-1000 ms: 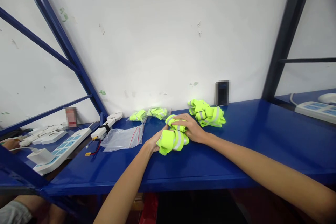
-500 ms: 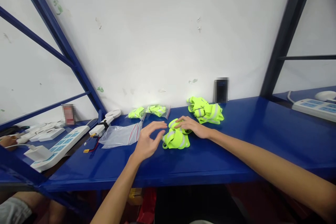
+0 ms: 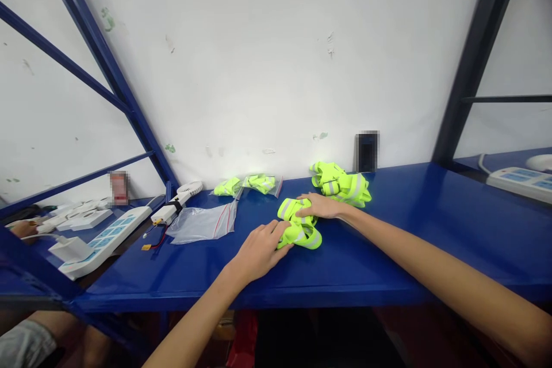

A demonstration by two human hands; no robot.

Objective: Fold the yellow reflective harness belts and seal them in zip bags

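A bundle of neon-yellow reflective strap (image 3: 305, 234) with silvery stripes lies in loops on the blue table between my hands. My left hand (image 3: 264, 247) has its fingers and thumb closed on the bundle's near left side. From the right, my right hand (image 3: 319, 206) grips the far part, its fingertips curled over the fabric. Just beyond it sits a larger pile of the same reflective straps (image 3: 345, 184). Two clear bags with folded neon straps (image 3: 260, 183) rest near the wall. Left of my left hand lies a flat clear zip bag (image 3: 202, 223).
A white handheld fan (image 3: 190, 188) and a battery lead with a yellow plug (image 3: 147, 247) are at the left. White power strips (image 3: 114, 236) lie on both sides. A dark phone-like object (image 3: 366, 152) leans on the wall. Blue frame posts (image 3: 129, 100) border the table (image 3: 414, 224).
My left hand has moved right and closed on the near side of the strap bundle. My right hand stays at its far part. The view has shifted slightly.
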